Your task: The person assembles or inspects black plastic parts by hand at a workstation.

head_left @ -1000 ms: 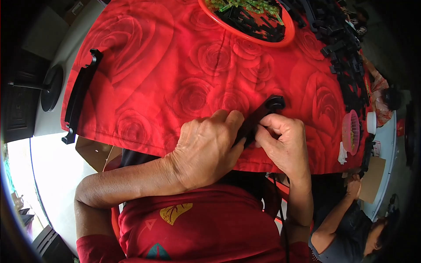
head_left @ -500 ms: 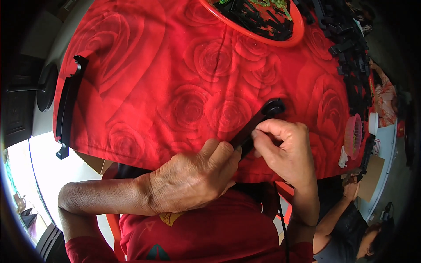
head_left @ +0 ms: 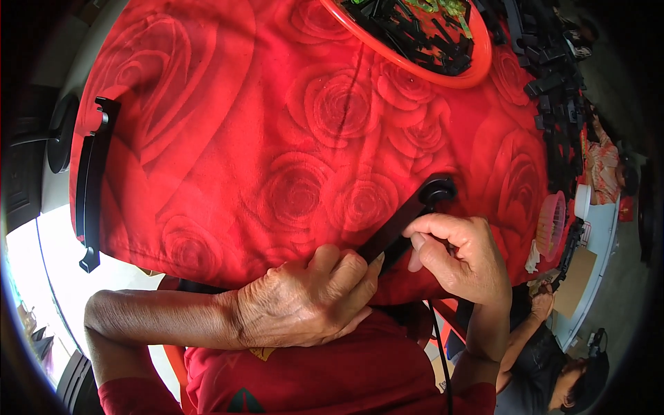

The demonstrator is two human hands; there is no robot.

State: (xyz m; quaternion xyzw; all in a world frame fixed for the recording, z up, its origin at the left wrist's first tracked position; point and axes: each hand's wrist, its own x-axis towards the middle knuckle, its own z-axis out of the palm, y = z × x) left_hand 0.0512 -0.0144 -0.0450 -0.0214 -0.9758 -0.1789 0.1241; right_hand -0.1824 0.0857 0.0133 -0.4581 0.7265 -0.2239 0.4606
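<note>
A long black plastic strip (head_left: pixel 393 227) with a rounded, hooked far end lies slantwise over the near part of the table. My left hand (head_left: pixel 304 297) is wrapped round its near end, hiding that part. Close against the strip's right edge, below the hook, is my right hand (head_left: pixel 465 259), thumb and forefinger pinched together and the other fingers curled. What the pinch holds, if anything, is hidden. A similar black strip (head_left: pixel 91 183) with notched ends rests along the table's left edge, away from both hands.
A red rose-patterned cloth (head_left: pixel 277 124) covers the table. At the far side stands an orange-red basin (head_left: pixel 484 59) of black and green pieces. Black parts (head_left: pixel 553 90) pile up along the right edge, near a pink basket (head_left: pixel 551 225). Another person (head_left: pixel 553 366) works at lower right.
The whole view has shifted, so the table and hands sit a little lower. My left hand keeps its grip on the strip; my right fingers remain at its edge, slightly more curled.
</note>
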